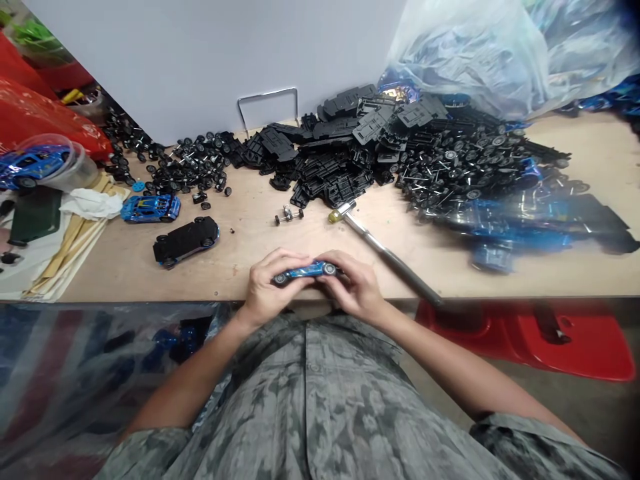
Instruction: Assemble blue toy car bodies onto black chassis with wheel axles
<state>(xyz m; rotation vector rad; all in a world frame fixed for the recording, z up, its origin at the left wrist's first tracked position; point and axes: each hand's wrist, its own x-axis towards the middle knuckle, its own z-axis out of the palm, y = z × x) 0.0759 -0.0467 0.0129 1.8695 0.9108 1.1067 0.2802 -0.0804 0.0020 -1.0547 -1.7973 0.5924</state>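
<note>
The left hand [267, 288] and the right hand [351, 288] both grasp a small blue toy car [305, 271] above the front edge of the surface [125, 267]; many black chassis plates [330, 160] and wheel axles [465, 163] are left in piles.

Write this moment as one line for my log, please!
left hand: holds blue car | right hand: holds blue car | near: mallet, black car bases

The toy car [305, 271] sits between left hand [274, 287] and right hand [356, 287], left of the hammer [380, 250].
</note>
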